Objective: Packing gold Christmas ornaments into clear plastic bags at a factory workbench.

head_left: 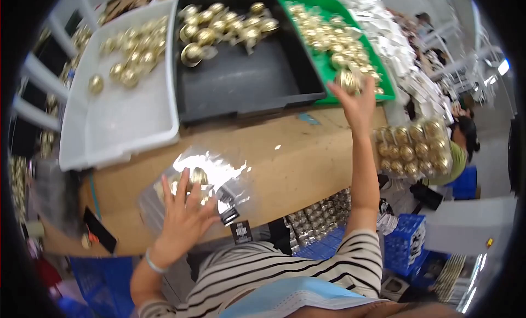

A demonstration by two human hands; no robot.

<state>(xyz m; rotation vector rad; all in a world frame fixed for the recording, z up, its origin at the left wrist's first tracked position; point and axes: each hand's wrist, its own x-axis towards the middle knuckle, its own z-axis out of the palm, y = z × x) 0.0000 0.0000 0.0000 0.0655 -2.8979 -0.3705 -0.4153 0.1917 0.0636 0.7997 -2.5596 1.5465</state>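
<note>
Left hand point(187, 211): fingers spread apart, on clear plastic pack point(223, 171) with gold balls point(199, 176), beside desk's point(290, 148) near edge. Right hand point(359, 104): thumb and fingers around gold ball point(347, 80), by green tray's point(324, 71) near edge; cannot tell whether clamped.

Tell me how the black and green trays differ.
The black tray lies left of the green tray. Gold balls cluster toward the black tray's far end but reach the green tray's near end. The right hand is at the green tray, not the black tray. Both hold shiny balls.
</note>
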